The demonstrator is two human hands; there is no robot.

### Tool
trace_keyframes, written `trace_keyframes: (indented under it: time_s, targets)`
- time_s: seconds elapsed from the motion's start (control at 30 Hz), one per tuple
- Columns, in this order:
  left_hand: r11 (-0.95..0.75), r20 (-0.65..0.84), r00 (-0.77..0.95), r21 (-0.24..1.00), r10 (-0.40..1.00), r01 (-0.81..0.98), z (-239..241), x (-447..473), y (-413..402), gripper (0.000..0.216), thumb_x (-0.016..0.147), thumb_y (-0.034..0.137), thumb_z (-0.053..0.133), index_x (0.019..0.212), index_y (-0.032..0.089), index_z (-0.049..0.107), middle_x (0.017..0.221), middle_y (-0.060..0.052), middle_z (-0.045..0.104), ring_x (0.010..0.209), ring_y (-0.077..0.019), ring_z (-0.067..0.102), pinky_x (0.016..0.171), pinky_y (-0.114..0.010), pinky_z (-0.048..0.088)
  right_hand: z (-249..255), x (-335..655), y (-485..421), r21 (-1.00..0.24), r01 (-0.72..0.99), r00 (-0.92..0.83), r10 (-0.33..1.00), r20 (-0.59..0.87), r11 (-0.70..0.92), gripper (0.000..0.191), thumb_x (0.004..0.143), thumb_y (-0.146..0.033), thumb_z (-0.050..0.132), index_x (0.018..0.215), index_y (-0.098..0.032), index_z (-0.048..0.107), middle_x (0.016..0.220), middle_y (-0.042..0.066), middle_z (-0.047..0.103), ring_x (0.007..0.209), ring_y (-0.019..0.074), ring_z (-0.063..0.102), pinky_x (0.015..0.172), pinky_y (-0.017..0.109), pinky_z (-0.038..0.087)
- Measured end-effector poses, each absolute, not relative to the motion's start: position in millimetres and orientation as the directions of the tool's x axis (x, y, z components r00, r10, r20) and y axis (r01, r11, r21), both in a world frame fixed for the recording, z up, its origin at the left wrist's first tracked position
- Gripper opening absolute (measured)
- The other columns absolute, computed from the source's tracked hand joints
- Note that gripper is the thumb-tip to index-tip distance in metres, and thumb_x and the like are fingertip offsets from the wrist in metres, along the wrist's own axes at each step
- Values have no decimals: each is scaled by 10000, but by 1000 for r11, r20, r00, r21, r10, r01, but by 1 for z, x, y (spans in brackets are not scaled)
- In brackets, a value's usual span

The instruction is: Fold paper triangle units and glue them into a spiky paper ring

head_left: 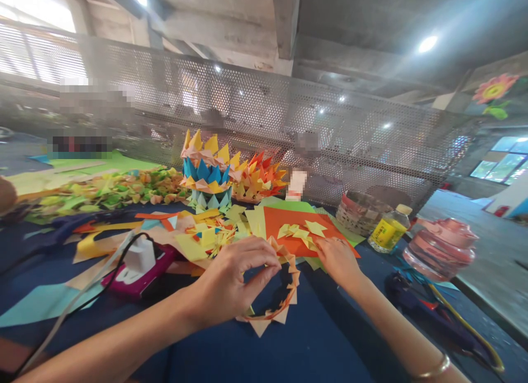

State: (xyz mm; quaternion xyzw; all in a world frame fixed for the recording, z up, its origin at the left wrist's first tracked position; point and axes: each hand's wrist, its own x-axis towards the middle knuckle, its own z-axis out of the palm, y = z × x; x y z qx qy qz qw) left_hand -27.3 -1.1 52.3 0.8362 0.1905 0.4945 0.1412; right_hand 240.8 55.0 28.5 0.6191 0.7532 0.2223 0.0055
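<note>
My left hand (pixel 243 273) is closed in a pinch at the upper left of a ring of folded peach paper (pixel 293 278). Pointed tips stick out around the ring, and part of it is hidden behind the hand. My right hand (pixel 340 256) lies with its fingers stretched out at the edge of several folded yellow paper pieces (pixel 303 233). Its fingertips touch or nearly touch the nearest piece. These pieces rest on an orange paper sheet (pixel 274 226).
Stacked paper rings (pixel 206 179) and a heap of folded pieces (pixel 124 190) stand behind. A purple power strip (pixel 142 275) with cables lies left. On the right are a woven basket (pixel 358 212), yellow-labelled bottle (pixel 388 230), pink bottle (pixel 440 251) and glue gun (pixel 433 317).
</note>
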Motion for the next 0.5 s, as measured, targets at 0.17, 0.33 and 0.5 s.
trace_keyframes:
  time_s: [0.17, 0.33, 0.5]
  targets:
    - [-885, 768, 442, 430, 462, 179, 51, -27, 0, 162, 881, 100, 528, 835, 118, 682, 807, -66, 665, 813, -141, 611, 732, -257, 485, 27, 244, 57, 354, 924, -243, 936, 255, 144, 217, 892, -138, 466, 939, -164, 676, 928, 101, 723, 926, 234, 634, 800, 315, 402]
    - [-885, 770, 440, 432, 462, 173, 51, -26, 0, 163, 883, 106, 524, 836, 132, 678, 803, -62, 666, 805, -146, 615, 727, -270, 493, 26, 240, 55, 404, 891, -321, 917, 238, 207, 245, 853, -45, 471, 867, -144, 694, 883, 127, 708, 909, 257, 622, 811, 349, 385]
    - [-884, 770, 439, 436, 463, 169, 52, -26, -1, 166, 880, 103, 521, 820, 131, 674, 797, -68, 665, 798, -151, 620, 723, -276, 499, 25, 235, 52, 445, 866, -370, 892, 259, 230, 254, 827, 4, 479, 809, -139, 688, 854, 142, 695, 912, 256, 610, 832, 354, 380]
